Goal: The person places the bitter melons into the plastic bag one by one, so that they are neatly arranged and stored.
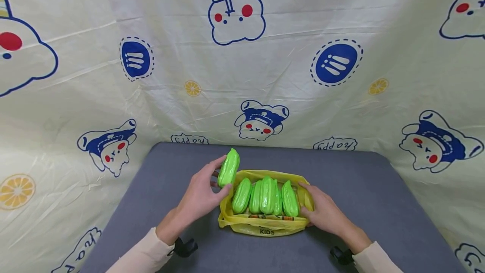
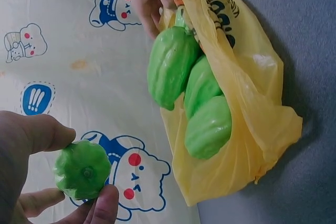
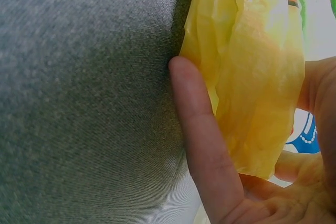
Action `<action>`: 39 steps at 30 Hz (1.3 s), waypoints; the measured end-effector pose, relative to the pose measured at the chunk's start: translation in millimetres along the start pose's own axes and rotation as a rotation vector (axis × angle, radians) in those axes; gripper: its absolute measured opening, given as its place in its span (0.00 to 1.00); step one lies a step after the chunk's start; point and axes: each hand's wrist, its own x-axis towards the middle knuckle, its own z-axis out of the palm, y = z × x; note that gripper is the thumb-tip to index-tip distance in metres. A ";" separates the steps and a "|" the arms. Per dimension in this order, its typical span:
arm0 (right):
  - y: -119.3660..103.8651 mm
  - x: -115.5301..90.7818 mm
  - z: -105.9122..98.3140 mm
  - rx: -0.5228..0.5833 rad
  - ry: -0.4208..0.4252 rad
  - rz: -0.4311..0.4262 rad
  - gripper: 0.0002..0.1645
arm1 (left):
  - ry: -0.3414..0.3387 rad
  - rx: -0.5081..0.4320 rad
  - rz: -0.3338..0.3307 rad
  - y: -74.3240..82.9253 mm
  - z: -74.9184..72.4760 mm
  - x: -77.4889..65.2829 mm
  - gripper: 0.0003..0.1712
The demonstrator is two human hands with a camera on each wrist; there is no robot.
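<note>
My left hand (image 1: 202, 193) holds a green ribbed gourd (image 1: 229, 168) between thumb and fingers, tilted above the left end of a yellow plastic bag (image 1: 267, 230). Seen end-on in the left wrist view, the held gourd (image 2: 83, 169) has a scalloped outline. Several more glossy green gourds (image 1: 267, 195) lie side by side in the open bag, stretched wide on the table. My right hand (image 1: 326, 212) holds the bag's right end. One finger (image 3: 202, 129) lies along the outside of the bag (image 3: 262, 87) in the right wrist view, with other fingers on its far side.
The bag stands on a dark grey table (image 1: 189, 159). Behind and around the table hangs a pale sheet (image 1: 288, 20) printed with cartoon bears and orange slices. Black straps (image 1: 185, 247) circle both wrists.
</note>
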 end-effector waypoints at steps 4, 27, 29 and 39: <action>0.0 -0.2 0.4 0.013 -0.009 0.006 0.46 | -0.008 -0.015 0.009 3.8 1.4 -3.8 0.49; -0.7 1.0 1.4 0.004 0.000 -0.004 0.47 | -0.099 -0.059 0.001 12.2 25.8 -18.6 0.48; -1.3 0.5 1.7 0.005 0.001 -0.004 0.47 | -0.105 -0.068 0.005 11.9 28.8 -18.7 0.48; -0.9 -0.6 2.4 0.003 0.001 0.000 0.47 | -0.128 -0.048 0.006 6.3 47.5 -15.5 0.47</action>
